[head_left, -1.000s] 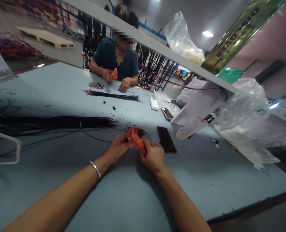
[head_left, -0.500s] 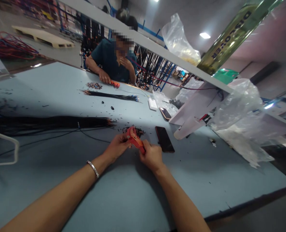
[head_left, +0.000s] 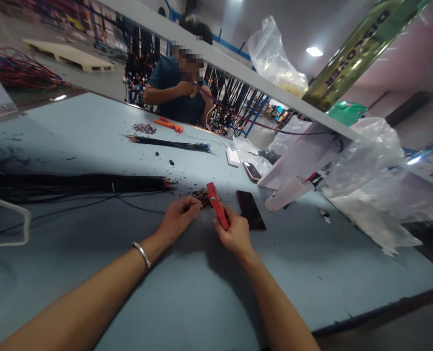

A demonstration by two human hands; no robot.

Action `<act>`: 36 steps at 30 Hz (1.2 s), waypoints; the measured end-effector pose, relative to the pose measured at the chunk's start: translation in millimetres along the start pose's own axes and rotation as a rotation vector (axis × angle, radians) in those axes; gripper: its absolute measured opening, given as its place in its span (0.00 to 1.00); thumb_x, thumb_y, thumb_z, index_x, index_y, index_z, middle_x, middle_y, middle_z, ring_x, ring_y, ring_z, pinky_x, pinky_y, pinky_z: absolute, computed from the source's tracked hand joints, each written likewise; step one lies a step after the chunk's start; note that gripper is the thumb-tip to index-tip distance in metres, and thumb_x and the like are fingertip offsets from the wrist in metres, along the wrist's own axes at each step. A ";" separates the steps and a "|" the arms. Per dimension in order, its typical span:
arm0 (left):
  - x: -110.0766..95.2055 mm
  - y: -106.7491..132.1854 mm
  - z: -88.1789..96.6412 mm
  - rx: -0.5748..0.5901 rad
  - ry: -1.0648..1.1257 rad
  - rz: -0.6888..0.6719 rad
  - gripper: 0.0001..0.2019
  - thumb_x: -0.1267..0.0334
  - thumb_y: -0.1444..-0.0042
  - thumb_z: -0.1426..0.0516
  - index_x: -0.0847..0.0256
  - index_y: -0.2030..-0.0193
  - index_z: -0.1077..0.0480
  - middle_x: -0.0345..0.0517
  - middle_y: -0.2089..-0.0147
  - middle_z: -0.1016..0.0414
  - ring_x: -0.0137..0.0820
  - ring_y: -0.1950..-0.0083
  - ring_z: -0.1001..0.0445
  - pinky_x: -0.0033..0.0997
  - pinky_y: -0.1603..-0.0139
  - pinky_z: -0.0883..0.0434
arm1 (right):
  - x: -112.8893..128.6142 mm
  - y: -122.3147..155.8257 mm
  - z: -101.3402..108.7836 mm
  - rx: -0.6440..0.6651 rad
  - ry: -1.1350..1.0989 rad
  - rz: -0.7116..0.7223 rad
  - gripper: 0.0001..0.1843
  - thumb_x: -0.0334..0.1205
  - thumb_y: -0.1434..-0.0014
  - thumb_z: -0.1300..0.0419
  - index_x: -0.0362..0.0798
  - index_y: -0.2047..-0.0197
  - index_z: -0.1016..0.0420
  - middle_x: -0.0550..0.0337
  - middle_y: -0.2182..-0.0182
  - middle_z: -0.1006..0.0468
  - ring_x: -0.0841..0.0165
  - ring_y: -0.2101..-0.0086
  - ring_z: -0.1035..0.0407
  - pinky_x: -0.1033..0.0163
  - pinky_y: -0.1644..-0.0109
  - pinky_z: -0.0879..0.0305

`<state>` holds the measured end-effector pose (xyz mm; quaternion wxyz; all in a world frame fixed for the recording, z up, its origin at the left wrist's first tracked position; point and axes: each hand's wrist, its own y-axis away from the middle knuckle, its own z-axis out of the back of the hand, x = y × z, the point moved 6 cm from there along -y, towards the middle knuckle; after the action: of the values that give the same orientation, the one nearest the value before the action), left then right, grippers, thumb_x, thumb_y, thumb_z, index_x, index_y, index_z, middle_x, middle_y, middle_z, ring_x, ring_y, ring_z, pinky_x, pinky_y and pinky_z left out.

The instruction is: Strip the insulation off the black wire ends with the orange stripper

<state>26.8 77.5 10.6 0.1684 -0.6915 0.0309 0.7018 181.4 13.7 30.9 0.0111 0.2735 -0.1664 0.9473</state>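
My right hand (head_left: 235,235) is closed round the handle of a red crimping tool (head_left: 216,209), which points up and away from me. My left hand (head_left: 178,216) rests on the blue table (head_left: 187,292) just left of the tool, fingers pinched together at a small pile of dark terminals (head_left: 201,196); what it pinches is too small to make out. A silver bracelet (head_left: 143,254) sits on my left wrist. A long bundle of black wires (head_left: 73,185) lies to the left, its tips ending near the pile.
A black phone (head_left: 251,210) lies right of the tool, a second phone (head_left: 253,171) and a white box (head_left: 233,157) farther back. Across the table sits another person (head_left: 179,87) with an orange tool (head_left: 169,125) and wire bundle (head_left: 168,143). Plastic bags (head_left: 366,165) crowd the right.
My left hand has let go of the red tool and moved to the terminal pile. My right hand turned the tool upright. The person opposite laid their orange tool down and raised their hands.
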 end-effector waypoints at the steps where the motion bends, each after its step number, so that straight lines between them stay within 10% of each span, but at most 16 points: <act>1: 0.1 -0.5 2.3 -0.026 -0.043 -0.023 0.09 0.59 0.47 0.45 0.62 0.73 0.30 0.37 0.78 0.34 0.26 0.73 0.37 0.25 0.72 0.39 | -0.6 0.6 1.2 0.031 -0.143 -0.038 0.15 0.41 0.48 0.43 0.47 0.57 0.28 0.58 0.72 0.23 0.65 0.73 0.30 0.63 0.67 0.39; 8: 5.8 -2.6 11.3 -0.141 -0.336 -0.078 0.11 0.58 0.45 0.48 0.61 0.67 0.27 0.40 0.72 0.27 0.29 0.70 0.31 0.27 0.68 0.37 | -0.6 20.3 -29.5 0.456 -1.312 -0.541 0.16 0.44 0.50 0.41 0.45 0.59 0.27 0.55 0.70 0.22 0.63 0.71 0.26 0.61 0.68 0.34; 15: 6.9 -4.2 11.6 -0.147 -0.350 -0.057 0.12 0.58 0.45 0.49 0.62 0.66 0.27 0.40 0.74 0.30 0.28 0.73 0.34 0.26 0.71 0.39 | -9.7 22.8 -31.6 0.477 -1.558 -0.614 0.15 0.42 0.51 0.43 0.45 0.61 0.24 0.56 0.69 0.20 0.64 0.69 0.26 0.62 0.66 0.33; 29: 4.6 -5.8 14.5 -0.174 -0.342 -0.034 0.10 0.58 0.47 0.48 0.61 0.69 0.28 0.36 0.78 0.34 0.28 0.74 0.36 0.26 0.71 0.40 | -24.2 19.3 3.4 0.437 -1.157 -0.479 0.21 0.44 0.54 0.38 0.42 0.57 0.27 0.54 0.71 0.22 0.63 0.73 0.26 0.61 0.69 0.33; 36: 4.2 -6.2 15.4 -0.177 -0.360 -0.003 0.10 0.59 0.47 0.47 0.61 0.67 0.28 0.37 0.77 0.32 0.28 0.74 0.35 0.26 0.70 0.38 | -32.6 12.5 63.4 0.329 -0.070 -0.162 0.20 0.40 0.51 0.41 0.47 0.53 0.27 0.57 0.67 0.21 0.61 0.67 0.28 0.58 0.61 0.38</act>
<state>13.9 88.4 8.3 0.1108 -0.5669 -0.0626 0.8139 240.3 -16.2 60.5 0.0367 0.3168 0.0133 0.9477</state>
